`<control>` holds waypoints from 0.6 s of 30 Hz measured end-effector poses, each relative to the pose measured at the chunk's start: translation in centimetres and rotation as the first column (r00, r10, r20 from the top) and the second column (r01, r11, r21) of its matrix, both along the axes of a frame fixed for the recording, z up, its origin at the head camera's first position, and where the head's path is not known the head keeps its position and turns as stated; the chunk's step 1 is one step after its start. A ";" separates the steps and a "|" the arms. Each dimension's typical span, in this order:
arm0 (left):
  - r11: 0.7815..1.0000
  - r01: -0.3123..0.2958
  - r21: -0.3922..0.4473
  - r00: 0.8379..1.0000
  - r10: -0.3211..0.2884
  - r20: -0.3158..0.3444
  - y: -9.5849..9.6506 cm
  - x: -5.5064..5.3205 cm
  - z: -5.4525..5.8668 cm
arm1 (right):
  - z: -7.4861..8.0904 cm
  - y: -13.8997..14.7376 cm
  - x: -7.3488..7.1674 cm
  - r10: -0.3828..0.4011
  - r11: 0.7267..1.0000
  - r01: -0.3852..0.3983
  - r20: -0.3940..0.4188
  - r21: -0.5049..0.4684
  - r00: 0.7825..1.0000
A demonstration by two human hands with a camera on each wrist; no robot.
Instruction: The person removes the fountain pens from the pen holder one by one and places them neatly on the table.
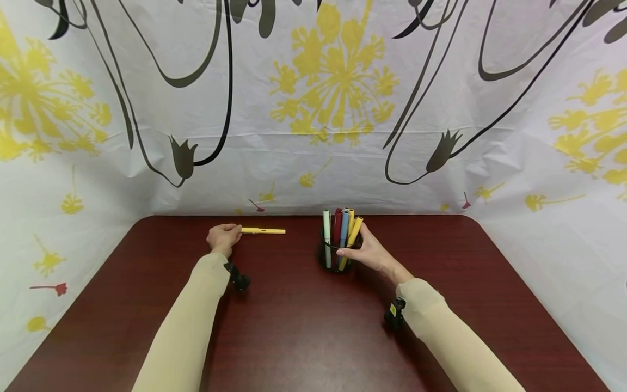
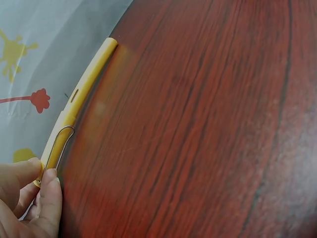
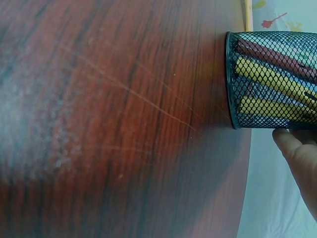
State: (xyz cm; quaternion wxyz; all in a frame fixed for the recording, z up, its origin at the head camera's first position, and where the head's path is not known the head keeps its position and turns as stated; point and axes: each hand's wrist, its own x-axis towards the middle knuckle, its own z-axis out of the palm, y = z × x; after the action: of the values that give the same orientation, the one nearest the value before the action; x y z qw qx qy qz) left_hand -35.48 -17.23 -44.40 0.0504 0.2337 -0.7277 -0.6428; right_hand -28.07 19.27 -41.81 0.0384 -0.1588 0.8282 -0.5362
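Tabletop point(image 1: 303, 305) separates left grip point(image 1: 224, 238) — pinching yellow pen point(image 1: 264, 231) near far edge point(image 1: 303, 216) — from right grip point(image 1: 370, 254), holding mesh cup point(image 3: 257, 88).

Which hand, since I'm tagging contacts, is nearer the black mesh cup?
Right. The right hand holds the black mesh cup by its side; the left hand is well apart, off to the cup's left, pinching one end of a yellow pen.

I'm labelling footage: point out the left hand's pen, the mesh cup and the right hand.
Pen point(image 2: 80, 94): left wrist view, on its yellow barrel.
Mesh cup point(image 3: 267, 90): right wrist view, on its side.
Right hand point(image 1: 372, 254): head view, on its back.
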 end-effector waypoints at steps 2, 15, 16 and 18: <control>1.000 0.008 -0.011 1.000 -0.009 -0.005 -0.1 0.0 -0.1 | 0.0 -0.1 0.0 0.005 1.000 -0.005 -0.006 -0.014 1.000; 0.989 0.011 -0.148 1.000 -0.012 -0.007 0.1 0.0 -0.4 | -0.1 -0.2 -0.3 0.016 0.999 -0.016 -0.021 -0.040 1.000; 0.987 0.009 -0.161 1.000 -0.010 -0.007 0.2 0.1 -0.4 | -0.1 -0.3 -0.3 0.015 0.999 -0.016 -0.019 -0.043 1.000; 0.985 0.008 -0.172 1.000 -0.010 -0.008 0.2 0.2 -0.3 | 0.2 -0.4 -0.1 0.015 0.999 -0.016 -0.011 -0.044 1.000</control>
State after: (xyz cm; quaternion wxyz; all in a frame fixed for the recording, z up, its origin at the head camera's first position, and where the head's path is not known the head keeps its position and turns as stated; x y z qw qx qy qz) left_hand -35.23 -17.00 -44.67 0.0707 0.2224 -0.7812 -0.5791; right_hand -28.19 18.90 -41.66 0.0346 -0.1687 0.8150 -0.5532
